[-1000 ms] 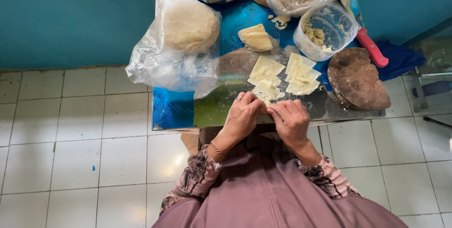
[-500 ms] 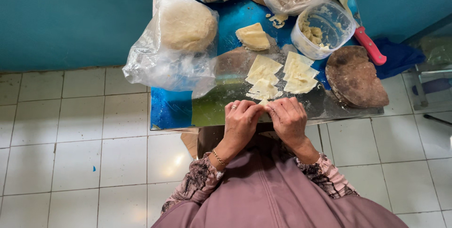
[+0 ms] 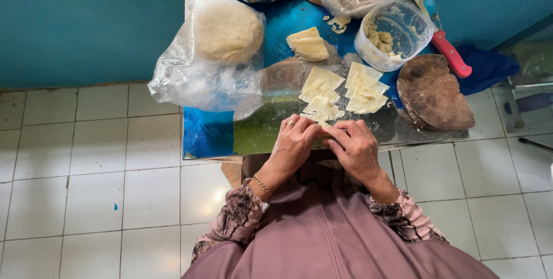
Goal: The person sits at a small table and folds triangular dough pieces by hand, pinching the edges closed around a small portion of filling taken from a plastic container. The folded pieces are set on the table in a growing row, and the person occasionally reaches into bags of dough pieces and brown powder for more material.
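A clear plastic tub [image 3: 393, 34] holding crumbly filling stands at the far right of the table [image 3: 210, 135], a bag [image 3: 213, 54] with a big dough ball lies far left, and two more filled bags sit at the far edge. The left hand [image 3: 294, 143] and right hand [image 3: 354, 146] meet at the near edge, fingers curled closed and pinching a small dough piece [image 3: 321, 124] between their tips, just near of the cut dough squares [image 3: 343, 89]. The table is blue and shiny, on pale floor tiles [image 3: 86, 164] against a teal wall [image 3: 86, 20].

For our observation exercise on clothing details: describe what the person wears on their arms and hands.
The left hand has a ring on one finger and a thin beaded bracelet at the wrist. Both arms are covered by dark floral-patterned sleeves with gathered cuffs, under a mauve garment. The right hand shows no jewellery.
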The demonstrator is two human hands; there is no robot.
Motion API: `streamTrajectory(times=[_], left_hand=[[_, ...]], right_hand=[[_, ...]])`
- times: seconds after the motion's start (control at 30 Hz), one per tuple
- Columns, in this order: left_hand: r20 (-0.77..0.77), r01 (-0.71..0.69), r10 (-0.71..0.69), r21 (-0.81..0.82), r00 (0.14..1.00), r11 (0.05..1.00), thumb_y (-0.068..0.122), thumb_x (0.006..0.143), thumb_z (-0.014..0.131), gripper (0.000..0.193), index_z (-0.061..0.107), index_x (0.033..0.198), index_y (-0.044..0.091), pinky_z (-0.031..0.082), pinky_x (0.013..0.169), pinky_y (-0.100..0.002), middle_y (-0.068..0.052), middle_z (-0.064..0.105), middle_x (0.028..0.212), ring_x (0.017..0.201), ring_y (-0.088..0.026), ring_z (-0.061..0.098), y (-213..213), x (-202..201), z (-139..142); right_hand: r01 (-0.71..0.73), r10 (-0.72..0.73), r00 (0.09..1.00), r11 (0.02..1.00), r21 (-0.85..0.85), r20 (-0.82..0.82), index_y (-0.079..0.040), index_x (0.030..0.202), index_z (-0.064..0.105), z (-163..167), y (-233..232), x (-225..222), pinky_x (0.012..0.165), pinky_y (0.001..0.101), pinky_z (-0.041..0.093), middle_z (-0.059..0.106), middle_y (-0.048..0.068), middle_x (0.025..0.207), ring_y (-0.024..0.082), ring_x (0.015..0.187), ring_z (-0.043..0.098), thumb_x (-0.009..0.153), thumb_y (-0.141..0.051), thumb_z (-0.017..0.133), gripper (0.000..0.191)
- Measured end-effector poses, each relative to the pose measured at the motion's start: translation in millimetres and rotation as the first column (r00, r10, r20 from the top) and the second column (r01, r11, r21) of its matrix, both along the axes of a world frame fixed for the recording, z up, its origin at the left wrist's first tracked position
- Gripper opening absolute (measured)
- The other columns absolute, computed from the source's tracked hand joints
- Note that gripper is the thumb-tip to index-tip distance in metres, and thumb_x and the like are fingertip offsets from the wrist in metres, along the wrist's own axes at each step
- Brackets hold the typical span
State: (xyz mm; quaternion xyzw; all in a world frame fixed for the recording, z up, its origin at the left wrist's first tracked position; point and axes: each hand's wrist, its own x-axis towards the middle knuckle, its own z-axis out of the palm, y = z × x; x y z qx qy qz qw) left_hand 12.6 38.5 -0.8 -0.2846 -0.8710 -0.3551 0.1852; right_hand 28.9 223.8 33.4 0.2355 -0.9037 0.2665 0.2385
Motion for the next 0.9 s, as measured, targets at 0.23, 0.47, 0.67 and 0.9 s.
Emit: streamTrajectory(times=[0.23,0.47,0.67,0.9], left_hand=[[0.055,0.027,-0.027,0.003,0.998,1.000,0.012,0.093,0.067,0.004,0.065,0.097,0.013,0.041,0.095,-0.044,-0.005,0.060,0.095,0.098,-0.027,0.059,-5,8,6],[0.128,-0.062,0.064,-0.023,0.990,0.998,0.014,0.091,0.068,0.003,0.068,0.091,0.017,0.038,0.091,-0.047,-0.004,0.061,0.091,0.094,-0.026,0.058,-5,7,12],[0.222,-0.113,0.097,0.060,0.970,0.992,0.015,0.087,0.067,0.009,0.066,0.096,0.013,0.038,0.090,-0.045,-0.003,0.063,0.089,0.090,-0.026,0.061,-2,3,13],[0.021,-0.056,0.054,0.108,0.998,0.993,0.013,0.093,0.070,0.007,0.068,0.099,0.014,0.043,0.093,-0.041,-0.002,0.065,0.094,0.092,-0.025,0.062,-7,15,8]], right_hand=[[-0.001,0.007,0.984,0.999,-0.035,0.177,-0.011,0.092,0.075,3,2,2,0.074,0.0360,0.051,0.066,0.003,0.088,0.024,0.086,0.062,0.086,-0.015,0.079,0.009],[0.233,-0.080,0.845,0.945,-0.230,0.529,-0.011,0.098,0.069,-3,-4,-2,0.067,0.0331,0.050,0.066,-0.001,0.084,0.020,0.075,0.062,0.085,-0.021,0.079,0.019],[0.000,0.007,0.999,0.991,0.131,-0.051,-0.016,0.097,0.075,3,-5,9,0.072,0.0383,0.042,0.072,-0.003,0.097,0.019,0.089,0.062,0.081,-0.024,0.080,0.018],[0.038,-0.040,0.997,0.999,0.029,0.068,-0.016,0.097,0.074,-8,-9,-1,0.078,0.0354,0.047,0.066,-0.002,0.093,0.022,0.088,0.059,0.090,-0.018,0.077,0.008]])
